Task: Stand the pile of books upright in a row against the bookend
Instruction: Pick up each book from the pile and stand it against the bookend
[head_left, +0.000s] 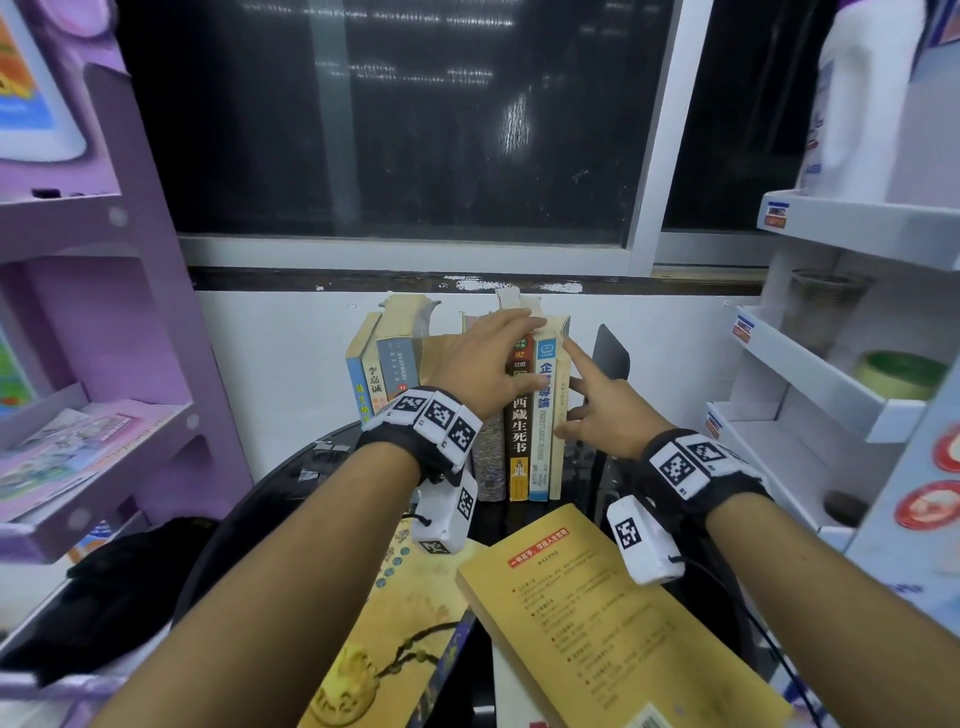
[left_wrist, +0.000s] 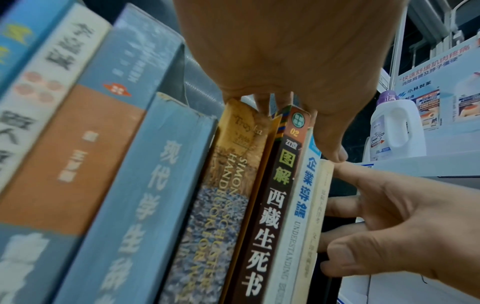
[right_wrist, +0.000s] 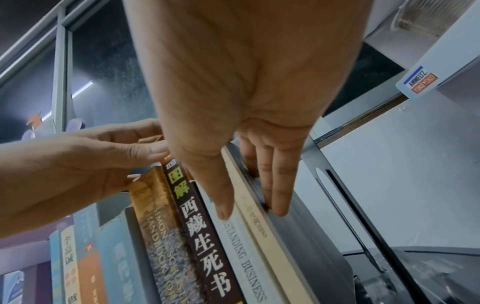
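Several books stand upright in a row on the black round table. My left hand lies over their tops, fingers curled behind and the thumb on a spine top. My right hand presses straight fingers flat against the right cover of the last, cream book, with the thumb across the spines. The black bookend stands just right of that hand, a small gap from the row. Two yellow books lie flat near me, one on the right and one on the left.
A purple shelf unit stands at the left and a white display shelf with bottles at the right. A black bag lies left of the table. The white wall and a dark window are behind the row.
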